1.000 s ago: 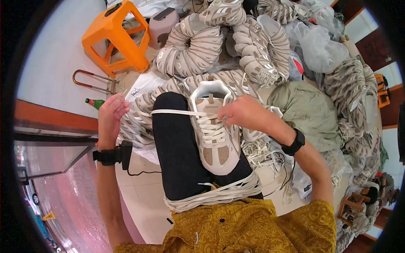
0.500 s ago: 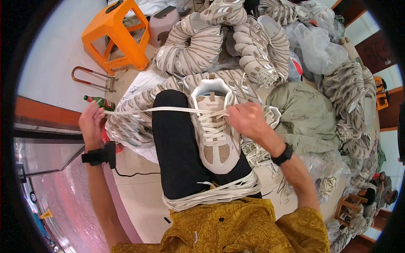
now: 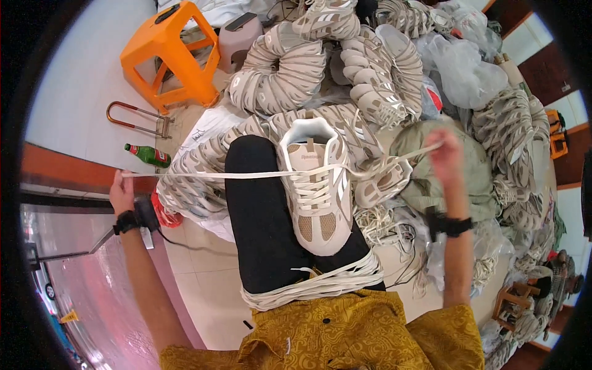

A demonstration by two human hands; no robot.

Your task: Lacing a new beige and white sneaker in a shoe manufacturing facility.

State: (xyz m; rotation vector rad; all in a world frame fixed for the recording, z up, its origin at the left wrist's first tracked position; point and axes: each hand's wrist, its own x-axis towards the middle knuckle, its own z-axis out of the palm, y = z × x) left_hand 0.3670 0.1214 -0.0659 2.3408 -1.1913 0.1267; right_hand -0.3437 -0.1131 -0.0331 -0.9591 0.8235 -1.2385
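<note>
A beige and white sneaker (image 3: 316,203) rests on my thighs, its toe pointing toward me. Crisscrossed laces fill its lower eyelets. Out to the left, my left hand (image 3: 122,194) pinches one end of a flat cream shoelace (image 3: 213,176), which runs taut across to the shoe's upper eyelets. From there the other part stretches slacker to my right hand (image 3: 445,151), raised at the right with its fingers closed on the lace and blurred by motion. Across my lap lies a bundle of loose cream laces (image 3: 314,285).
Coiled stacks of shoe uppers (image 3: 280,77) cover the floor ahead. An orange stool (image 3: 172,58), a U-shaped lock (image 3: 139,118) and a green bottle (image 3: 148,155) are at the left. On the right sit an olive sack (image 3: 453,179), plastic bags (image 3: 465,74) and more stacked uppers (image 3: 515,142).
My right hand has moved from beside the shoe out to the right and up, drawing lace with it. My left hand has shifted slightly lower, still holding its end.
</note>
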